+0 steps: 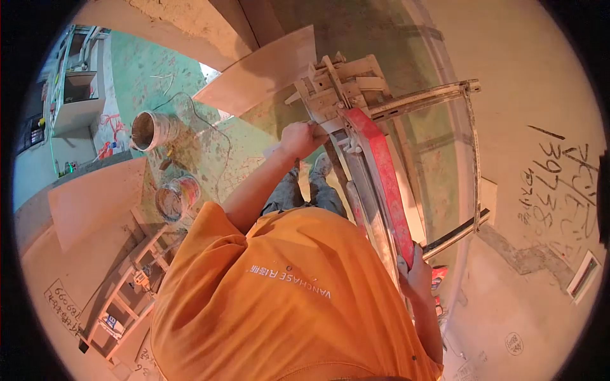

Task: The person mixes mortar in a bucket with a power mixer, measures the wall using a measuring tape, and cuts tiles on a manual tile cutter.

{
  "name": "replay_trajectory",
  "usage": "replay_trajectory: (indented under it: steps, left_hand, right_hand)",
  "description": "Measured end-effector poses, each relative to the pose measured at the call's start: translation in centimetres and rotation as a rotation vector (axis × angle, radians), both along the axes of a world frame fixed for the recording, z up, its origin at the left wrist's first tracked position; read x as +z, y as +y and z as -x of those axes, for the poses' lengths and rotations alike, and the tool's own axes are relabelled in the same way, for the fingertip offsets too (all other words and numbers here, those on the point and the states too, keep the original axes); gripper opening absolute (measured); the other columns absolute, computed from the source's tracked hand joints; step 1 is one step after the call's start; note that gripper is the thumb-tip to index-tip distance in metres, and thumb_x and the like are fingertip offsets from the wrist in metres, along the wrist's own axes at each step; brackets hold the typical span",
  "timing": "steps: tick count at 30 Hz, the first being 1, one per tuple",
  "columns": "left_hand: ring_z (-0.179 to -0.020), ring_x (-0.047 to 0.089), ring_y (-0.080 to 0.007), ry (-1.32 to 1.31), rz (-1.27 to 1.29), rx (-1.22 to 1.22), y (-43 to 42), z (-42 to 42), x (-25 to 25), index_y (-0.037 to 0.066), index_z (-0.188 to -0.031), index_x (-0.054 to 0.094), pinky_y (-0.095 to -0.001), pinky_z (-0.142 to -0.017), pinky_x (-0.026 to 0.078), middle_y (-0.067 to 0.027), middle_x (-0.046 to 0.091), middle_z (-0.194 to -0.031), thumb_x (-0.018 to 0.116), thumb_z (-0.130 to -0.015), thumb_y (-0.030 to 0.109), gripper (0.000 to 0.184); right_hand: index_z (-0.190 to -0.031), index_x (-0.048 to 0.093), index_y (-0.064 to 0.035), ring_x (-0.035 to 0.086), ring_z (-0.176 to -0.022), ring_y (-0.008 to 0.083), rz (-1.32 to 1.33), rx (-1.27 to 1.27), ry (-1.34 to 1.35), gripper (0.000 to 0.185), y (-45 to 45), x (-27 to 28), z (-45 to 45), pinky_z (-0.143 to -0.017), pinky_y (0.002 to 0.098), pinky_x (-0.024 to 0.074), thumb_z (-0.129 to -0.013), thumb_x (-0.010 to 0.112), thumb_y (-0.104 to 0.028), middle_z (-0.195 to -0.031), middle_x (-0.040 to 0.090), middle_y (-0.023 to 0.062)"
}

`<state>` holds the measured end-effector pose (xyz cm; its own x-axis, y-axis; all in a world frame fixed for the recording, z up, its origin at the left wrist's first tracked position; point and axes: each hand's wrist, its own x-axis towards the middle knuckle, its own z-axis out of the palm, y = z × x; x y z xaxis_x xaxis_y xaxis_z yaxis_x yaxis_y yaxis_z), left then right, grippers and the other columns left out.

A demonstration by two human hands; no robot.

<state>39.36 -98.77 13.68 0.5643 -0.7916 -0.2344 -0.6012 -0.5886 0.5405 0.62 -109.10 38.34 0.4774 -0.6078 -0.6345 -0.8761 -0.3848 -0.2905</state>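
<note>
A long tool that looks like a manual tile cutter [384, 184], with a red rail and dusty metal bars, stands on my right side. A metal side frame [475, 152] sticks out from it to the right. My left hand [301, 140] is closed around a part near the cutter's far end, just below its dusty metal head [346, 82]. The exact part in those fingers is partly hidden. My right hand [414, 274] grips the near end of the red rail, its fingers wrapped around the edge.
Two dirty buckets, an upper one [149, 131] and a lower one [178, 198], stand on the floor to the left. A cable [219, 130] trails nearby. A large tile [267, 73] leans ahead; a wooden stand [130, 289] is at lower left. A wall with handwriting [553, 184] bounds the right.
</note>
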Motion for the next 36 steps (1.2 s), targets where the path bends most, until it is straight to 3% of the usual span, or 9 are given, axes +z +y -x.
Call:
replay_trajectory:
  steps: [10, 17, 29, 36]
  left_hand:
    - [-0.074, 0.067, -0.0397, -0.001, -0.007, 0.020, 0.2, 0.1, -1.6, 0.012, -0.091, 0.071, -0.0493, -0.065, 0.054, -0.0177, 0.069, -0.080, 0.070, -0.080, 0.053, 0.043]
    - [-0.074, 0.067, -0.0396, -0.018, 0.013, 0.033, -0.1, 0.2, -1.0, 0.013, -0.089, 0.071, -0.0499, -0.064, 0.053, -0.0171, 0.069, -0.080, 0.071, -0.077, 0.052, 0.042]
    - [-0.074, 0.067, -0.0403, -0.016, 0.000, 0.037, -0.1, 0.3, -1.0, 0.011, -0.086, 0.070, -0.0503, -0.063, 0.053, -0.0184, 0.068, -0.077, 0.069, -0.079, 0.053, 0.042]
    - [-0.074, 0.066, -0.0404, 0.021, -0.005, -0.008, 0.5, 0.2, -0.2, 0.011, -0.087, 0.069, -0.0502, -0.064, 0.053, -0.0181, 0.069, -0.078, 0.069, -0.079, 0.052, 0.041]
  right_hand:
    - [-0.141, 0.041, -0.0098, 0.066, -0.082, 0.0480, 0.030, 0.000, 0.000, 0.058, -0.1, -0.9, -0.7, -0.067, 0.0526, 0.0531, -0.092, 0.062, -0.031, -0.094, 0.067, 0.0288]
    - [-0.144, 0.038, -0.0094, 0.067, -0.082, 0.0479, 0.091, 0.049, -0.043, 0.063, -0.1, -4.2, 2.6, -0.068, 0.0526, 0.0531, -0.092, 0.062, -0.035, -0.094, 0.067, 0.0290]
    - [-0.141, 0.041, -0.0088, 0.066, -0.081, 0.0489, 0.109, 0.058, -0.110, 0.063, -0.3, -9.6, 0.2, -0.068, 0.0546, 0.0523, -0.091, 0.061, -0.042, -0.088, 0.067, 0.0291]
    - [-0.140, 0.043, -0.0076, 0.066, -0.083, 0.0479, 0.085, 0.068, -0.048, 0.058, -1.0, -7.7, -0.6, -0.072, 0.0527, 0.0531, -0.092, 0.060, -0.037, -0.092, 0.067, 0.0281]
